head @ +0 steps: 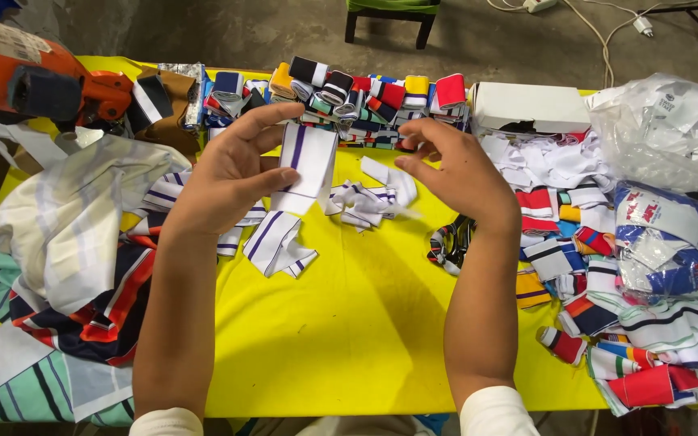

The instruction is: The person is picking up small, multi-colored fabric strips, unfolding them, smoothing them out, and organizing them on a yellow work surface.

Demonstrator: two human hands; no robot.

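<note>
Head view | left hand point(232, 173) pinches white purple-striped band point(307, 161) | right hand point(454, 169) half-open, empty

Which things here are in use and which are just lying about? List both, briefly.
In use: left hand holding a white purple-striped strip; right hand beside it; matching strips on the yellow table.

Lying about: orange tool, white box, folded shirts, plastic bags, row of coloured rolls, scissors.

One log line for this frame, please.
left hand: holds white purple-striped strip | right hand: raised, nothing clearly held | yellow table: striped strips under hands, scissors
</note>
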